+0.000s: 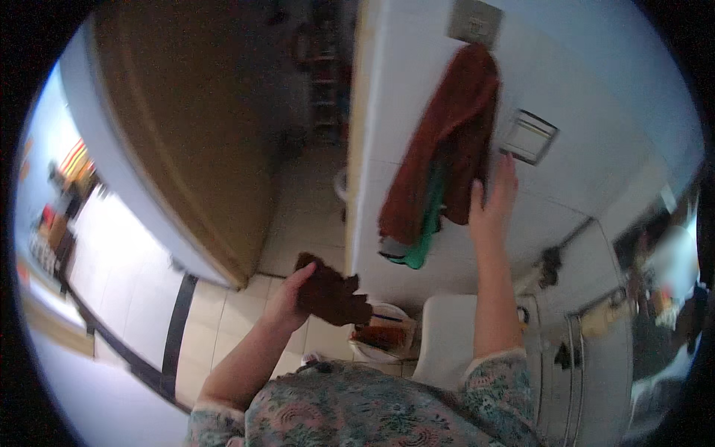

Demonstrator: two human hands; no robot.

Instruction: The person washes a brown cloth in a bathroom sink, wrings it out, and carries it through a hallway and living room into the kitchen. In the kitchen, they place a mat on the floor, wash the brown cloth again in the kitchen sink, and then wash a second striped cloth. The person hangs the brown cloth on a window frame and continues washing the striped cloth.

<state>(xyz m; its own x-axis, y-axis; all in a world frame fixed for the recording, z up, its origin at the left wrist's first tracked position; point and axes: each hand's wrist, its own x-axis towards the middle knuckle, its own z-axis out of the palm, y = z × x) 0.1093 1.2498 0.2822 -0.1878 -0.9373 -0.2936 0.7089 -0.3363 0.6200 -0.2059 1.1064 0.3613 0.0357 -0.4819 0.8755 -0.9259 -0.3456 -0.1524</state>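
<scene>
While the left hand (289, 301) grips a brown cloth (328, 293) near the white bin (362, 350), the right (491, 208) spreads open, empty, beside the hanging reddish-brown towel (450, 141). Loosened left grip could drop the cloth binward.

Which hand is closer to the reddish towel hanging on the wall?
The right. The right hand is raised beside the lower right edge of the hanging towel. The left hand is lower and farther left, holding a brown cloth.
</scene>
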